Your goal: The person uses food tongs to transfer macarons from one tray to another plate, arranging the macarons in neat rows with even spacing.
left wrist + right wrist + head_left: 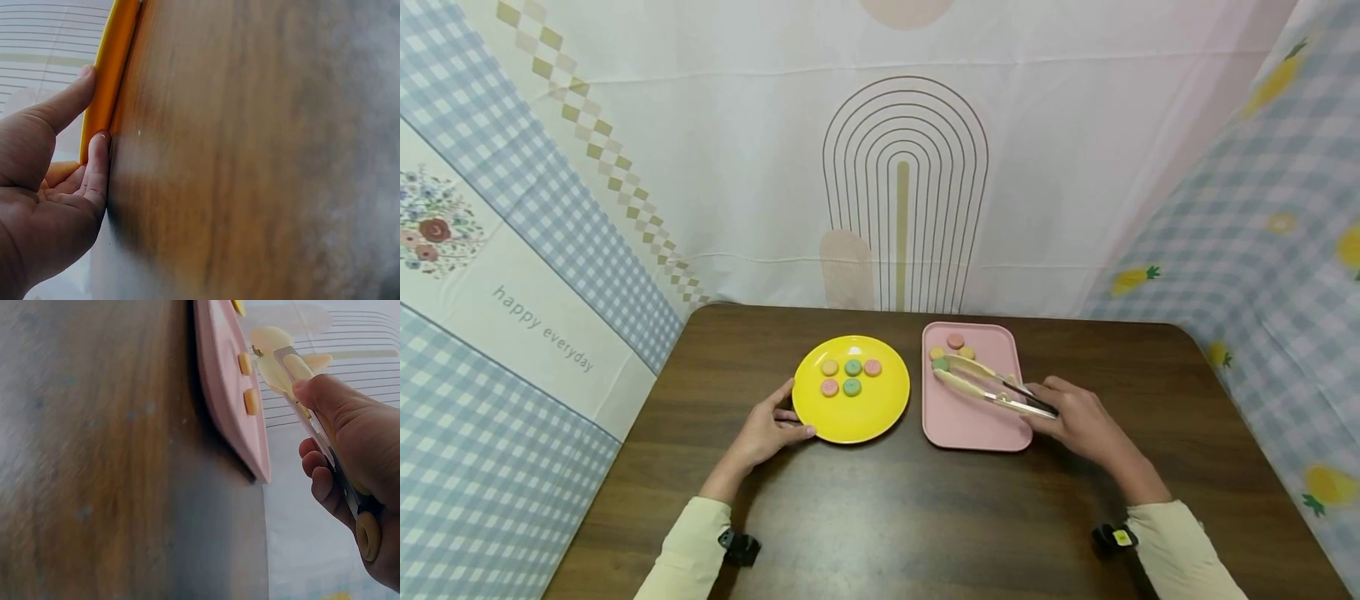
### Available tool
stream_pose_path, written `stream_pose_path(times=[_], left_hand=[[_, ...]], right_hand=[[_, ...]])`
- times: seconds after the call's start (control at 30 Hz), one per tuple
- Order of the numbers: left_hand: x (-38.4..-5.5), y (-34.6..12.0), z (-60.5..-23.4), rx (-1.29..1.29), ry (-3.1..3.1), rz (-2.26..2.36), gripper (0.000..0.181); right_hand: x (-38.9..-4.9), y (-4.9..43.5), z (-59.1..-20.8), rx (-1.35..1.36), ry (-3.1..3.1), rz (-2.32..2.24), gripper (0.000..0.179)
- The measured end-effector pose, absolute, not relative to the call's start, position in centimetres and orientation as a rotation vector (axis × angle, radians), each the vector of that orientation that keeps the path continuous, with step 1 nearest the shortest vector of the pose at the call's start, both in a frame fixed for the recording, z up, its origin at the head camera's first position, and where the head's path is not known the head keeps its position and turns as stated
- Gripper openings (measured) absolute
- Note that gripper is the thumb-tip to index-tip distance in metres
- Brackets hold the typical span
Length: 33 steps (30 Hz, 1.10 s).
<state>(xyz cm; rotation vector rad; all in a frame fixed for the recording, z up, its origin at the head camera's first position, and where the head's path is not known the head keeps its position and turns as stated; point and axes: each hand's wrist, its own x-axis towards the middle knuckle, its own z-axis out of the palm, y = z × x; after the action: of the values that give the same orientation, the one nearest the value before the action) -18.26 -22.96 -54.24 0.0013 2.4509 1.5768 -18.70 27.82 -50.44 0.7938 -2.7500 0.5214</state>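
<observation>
My left hand (767, 429) holds the left edge of a round yellow plate (857, 421). In the left wrist view its thumb and fingers meet the plate's side close to the table. Several pink, green and yellow macarons (853, 367) sit on the plate in two rows. My right hand (1075, 418) grips a pair of tongs (1000, 402) with pale tips over a pink rectangular tray (958, 432). The tong tips reach a green macaron (941, 365) at the tray's left side. Beside it lie a pink macaron (955, 341) and two yellow macarons (967, 353).
Plate and tray stand side by side, a narrow gap between them, on a dark wooden table (865, 517). A patterned white cloth (760, 183) hangs behind the table. Blue checked cloth (1285, 333) hangs at both sides.
</observation>
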Motion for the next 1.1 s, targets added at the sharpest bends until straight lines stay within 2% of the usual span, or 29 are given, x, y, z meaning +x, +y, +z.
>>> stream_pose_path(times=[0.43,0.73,1.1], left_hand=[[-18.4,-23.1,-54.5,-0.008,2.436,1.584,0.101],[-18.5,-23.2,-54.7,-0.001,2.438,1.592,0.101],[-18.5,-23.1,-54.7,-0.006,2.44,1.598,0.101]], right_hand=[[-19.7,24.7,-49.2,0.851,-2.72,0.575,0.044],[-20.3,21.8,-49.1,0.996,-2.637,0.62,0.041],[-20.8,19.0,-49.3,1.051,-2.731,0.606,0.041]])
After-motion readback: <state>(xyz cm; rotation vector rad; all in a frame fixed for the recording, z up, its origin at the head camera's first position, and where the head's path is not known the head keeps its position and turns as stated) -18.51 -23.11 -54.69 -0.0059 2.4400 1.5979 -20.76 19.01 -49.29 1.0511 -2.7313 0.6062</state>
